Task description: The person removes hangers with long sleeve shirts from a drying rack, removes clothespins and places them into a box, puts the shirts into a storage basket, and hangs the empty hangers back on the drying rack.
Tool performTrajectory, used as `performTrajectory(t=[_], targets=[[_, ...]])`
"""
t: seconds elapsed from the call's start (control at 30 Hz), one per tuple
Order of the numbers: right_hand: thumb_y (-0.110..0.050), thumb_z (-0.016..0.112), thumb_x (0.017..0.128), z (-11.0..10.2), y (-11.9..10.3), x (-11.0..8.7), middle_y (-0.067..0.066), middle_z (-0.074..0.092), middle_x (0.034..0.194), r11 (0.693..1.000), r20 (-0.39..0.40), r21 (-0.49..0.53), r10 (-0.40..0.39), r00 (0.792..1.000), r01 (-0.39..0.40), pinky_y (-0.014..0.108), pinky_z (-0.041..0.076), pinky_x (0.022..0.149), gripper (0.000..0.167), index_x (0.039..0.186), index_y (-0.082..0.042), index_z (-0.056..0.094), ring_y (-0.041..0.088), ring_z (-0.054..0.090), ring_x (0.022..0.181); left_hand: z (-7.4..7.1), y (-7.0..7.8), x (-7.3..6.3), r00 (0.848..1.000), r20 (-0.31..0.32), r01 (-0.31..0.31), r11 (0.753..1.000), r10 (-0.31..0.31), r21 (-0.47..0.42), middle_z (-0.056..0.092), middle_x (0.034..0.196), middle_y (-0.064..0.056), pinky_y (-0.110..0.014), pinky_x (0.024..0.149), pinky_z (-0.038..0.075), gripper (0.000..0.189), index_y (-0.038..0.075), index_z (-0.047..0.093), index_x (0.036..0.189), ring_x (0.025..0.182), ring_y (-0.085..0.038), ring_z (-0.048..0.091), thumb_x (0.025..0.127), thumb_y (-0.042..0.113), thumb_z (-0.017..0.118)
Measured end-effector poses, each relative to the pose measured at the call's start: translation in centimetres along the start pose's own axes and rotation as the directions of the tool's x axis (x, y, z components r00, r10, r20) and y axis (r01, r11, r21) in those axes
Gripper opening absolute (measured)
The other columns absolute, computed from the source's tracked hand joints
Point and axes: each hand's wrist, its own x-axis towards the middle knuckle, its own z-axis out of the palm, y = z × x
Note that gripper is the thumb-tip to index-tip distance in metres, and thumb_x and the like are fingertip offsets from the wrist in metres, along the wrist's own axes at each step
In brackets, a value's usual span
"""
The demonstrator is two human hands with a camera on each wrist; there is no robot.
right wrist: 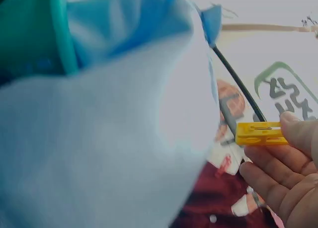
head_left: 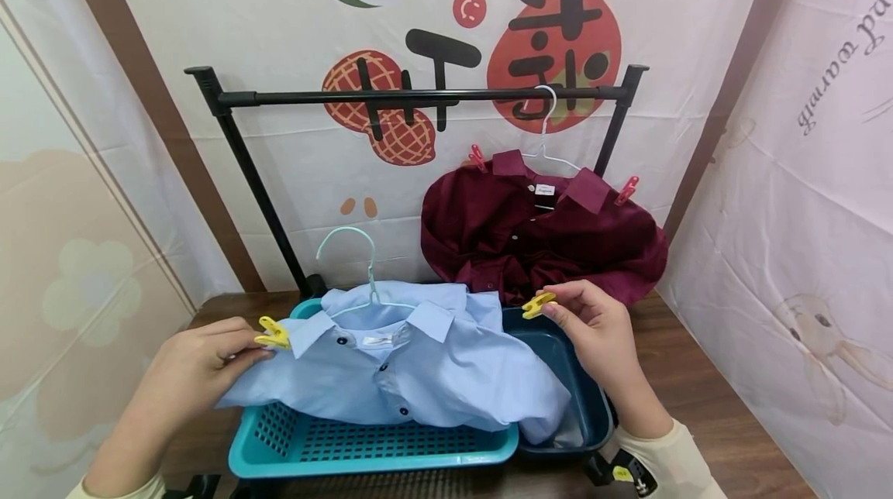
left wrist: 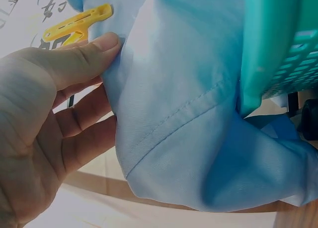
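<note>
A light blue button-up shirt lies over the teal basket with a pale green wire hanger in its collar. A yellow clothespin is clipped on its left shoulder as seen in the head view. My left hand pinches the shirt cloth beside that clothespin; in the left wrist view the thumb lies on the fabric and the fingers behind its edge. Over the shirt's other side, my right hand pinches a second yellow clothespin between thumb and fingers, apart from the cloth.
The teal basket and a dark blue basin stand on the wooden table. Behind them rises a black rack. From its bar hangs a maroon shirt on a white hanger, with red clothespins at both shoulders.
</note>
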Motion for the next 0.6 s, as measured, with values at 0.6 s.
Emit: performTrajectory(t=[0.6], targets=[[-0.014,0.076,0.093,-1.8,5.1,1.5,0.007,0.075,0.105,0.930,0.076,-0.352,0.137,0.988,-0.102,0.015,0.056,0.080,0.025,0.117,-0.010,0.070,0.017,0.071,0.093,-0.1,0.0,-0.2,0.999,-0.034,-0.012,1.000,0.012,-0.011,0.068,0.086,0.016,-0.016,0.058,0.043,0.009,0.028,0.075,0.084,0.065,-0.001,0.054,0.089,0.035,0.080]])
